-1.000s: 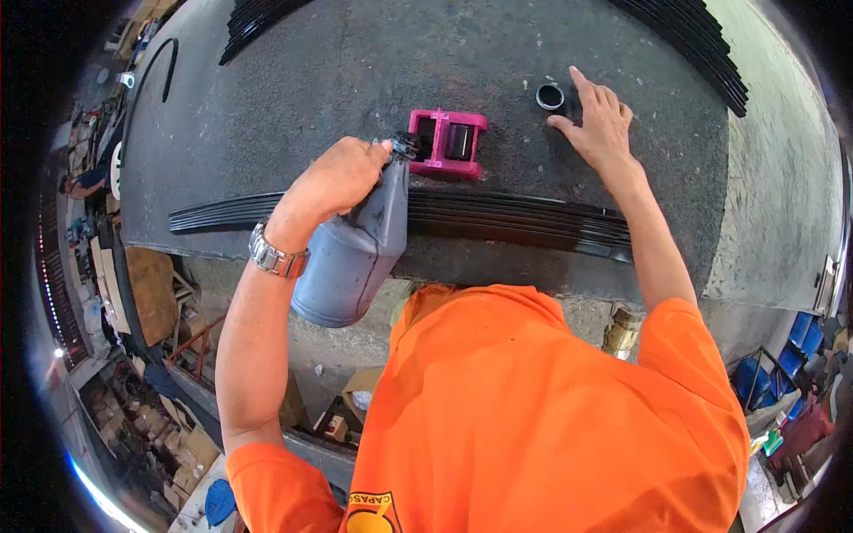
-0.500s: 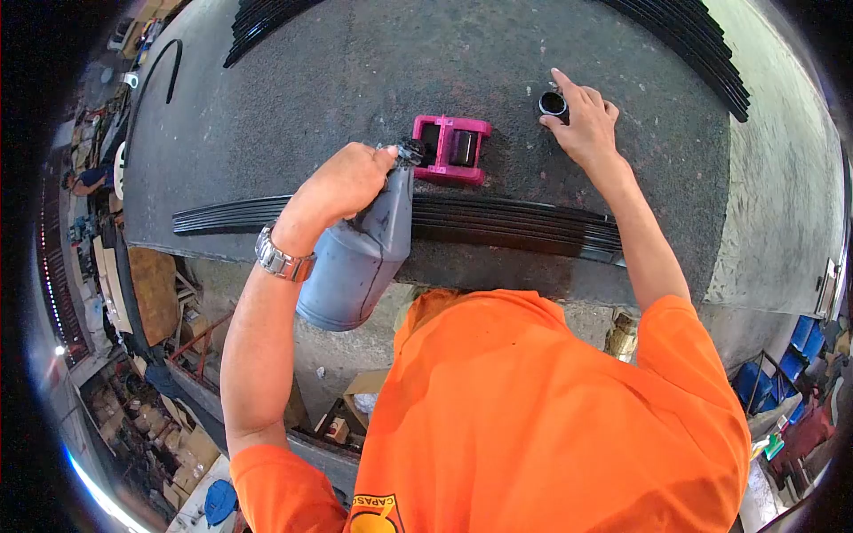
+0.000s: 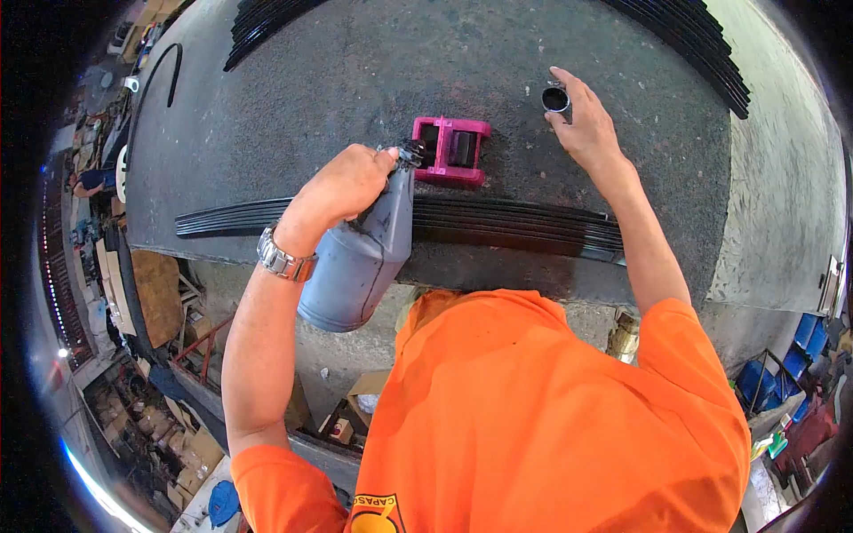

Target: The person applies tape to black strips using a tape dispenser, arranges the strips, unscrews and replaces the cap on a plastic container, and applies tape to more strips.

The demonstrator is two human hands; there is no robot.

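Note:
My left hand (image 3: pixel 351 182), with a metal watch at the wrist, grips the upper part of a grey plastic jug (image 3: pixel 355 266). The jug tilts so that its dark-smeared neck reaches the left side of a pink frame (image 3: pixel 450 175) with a black roller inside. At the right, my right hand (image 3: pixel 586 129) has its thumb and fingers spread around a small round cup (image 3: pixel 555 99) with dark contents. The thumb is at the cup's lower edge, and the fingers curve past its far side. Whether liquid leaves the jug is hidden.
Long black strips (image 3: pixel 506 222) lie along the near edge of the dark worktable (image 3: pixel 355 89). More black strips (image 3: pixel 693 44) lie at the far right, and another bundle (image 3: pixel 267 27) at the far left. A person (image 3: pixel 91 184) is in the distance at left.
My right hand has moved left and closer around the cup. My left hand and the jug have shifted slightly right in the view, and the jug remains tilted at the pink frame.

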